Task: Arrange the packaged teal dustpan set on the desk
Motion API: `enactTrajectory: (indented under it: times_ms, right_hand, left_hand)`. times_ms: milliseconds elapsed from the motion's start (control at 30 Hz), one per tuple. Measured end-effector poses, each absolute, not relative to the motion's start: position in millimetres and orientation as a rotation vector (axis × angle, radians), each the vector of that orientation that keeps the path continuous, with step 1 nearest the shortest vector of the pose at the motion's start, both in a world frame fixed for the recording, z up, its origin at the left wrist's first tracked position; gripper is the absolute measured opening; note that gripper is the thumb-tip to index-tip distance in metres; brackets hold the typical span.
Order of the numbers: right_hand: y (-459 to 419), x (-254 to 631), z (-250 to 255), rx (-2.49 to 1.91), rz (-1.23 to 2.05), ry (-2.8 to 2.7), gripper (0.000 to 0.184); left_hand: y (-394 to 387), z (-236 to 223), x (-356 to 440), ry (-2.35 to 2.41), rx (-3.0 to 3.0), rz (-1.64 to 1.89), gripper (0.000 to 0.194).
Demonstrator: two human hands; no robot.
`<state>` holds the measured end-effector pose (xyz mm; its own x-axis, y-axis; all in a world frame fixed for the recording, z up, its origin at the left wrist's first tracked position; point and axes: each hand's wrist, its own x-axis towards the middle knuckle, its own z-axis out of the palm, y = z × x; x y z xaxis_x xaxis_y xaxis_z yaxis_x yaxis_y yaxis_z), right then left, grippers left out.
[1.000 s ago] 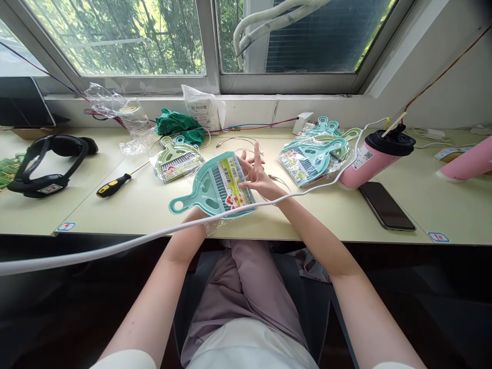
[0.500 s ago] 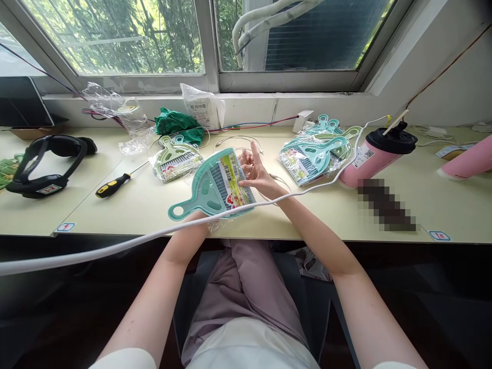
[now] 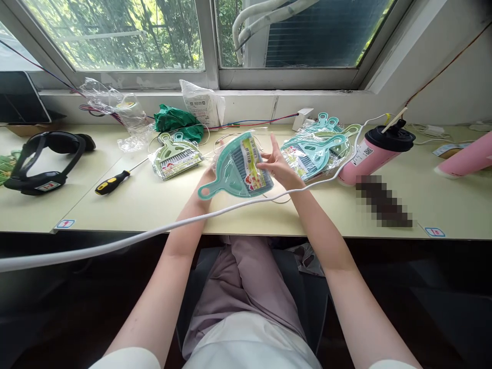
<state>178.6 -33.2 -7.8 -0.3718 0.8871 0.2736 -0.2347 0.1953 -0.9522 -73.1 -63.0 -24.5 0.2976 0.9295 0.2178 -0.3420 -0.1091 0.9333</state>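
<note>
Both hands hold a teal mini dustpan-and-brush set [image 3: 235, 166] in a clear plastic bag, lifted above the desk. My left hand [image 3: 206, 180] grips it from underneath near the handle, mostly hidden behind the pan. My right hand [image 3: 277, 165] pinches its right edge by the printed label, with the other fingers spread. To the right lies a pile of several similar bagged teal sets [image 3: 315, 146]. A single bagged green set [image 3: 175, 156] rests on the desk to the left.
A white cable [image 3: 154, 233] crosses in front of my arms. On the desk are a yellow-handled screwdriver [image 3: 113, 182], black goggles [image 3: 38, 161], a pink cup [image 3: 374, 151], a dark phone [image 3: 382, 200], crumpled plastic bags [image 3: 115, 110] and green cloth [image 3: 175, 120] by the windowsill.
The bagged dustpan set has been lifted off the desk and carried up and to the right, toward the pile. My right hand shifted from its top to its right edge.
</note>
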Motion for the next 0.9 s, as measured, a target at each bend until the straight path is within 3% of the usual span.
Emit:
enactTrajectory:
  times_ms: [167, 400, 567, 733, 900]
  right_hand:
    - [-12.5, 213.3, -13.9, -0.81, 1.264, -1.429, 0.12]
    - [-1.6, 217.6, -29.4, -0.974, 1.248, -1.42, 0.108]
    - [2.7, 212.7, -37.3, -1.048, 1.063, -1.374, 0.082]
    - [5.6, 209.6, -36.0, -1.046, 1.03, -1.455, 0.044]
    - [3.1, 209.9, -31.5, -1.015, 1.081, -1.518, 0.036]
  left_hand:
    - [17.1, -6.9, -64.8, 0.662, 1.299, 0.827, 0.066]
    - [18.6, -23.6, -62.9, 0.878, 1.435, 0.765, 0.064]
    - [18.4, -21.3, -60.9, 0.891, 1.452, 0.822, 0.046]
    - [20.2, -23.1, -61.3, 0.889, 1.386, 0.875, 0.047]
    - [21.0, -25.4, -62.8, 0.894, 1.349, 0.893, 0.051]
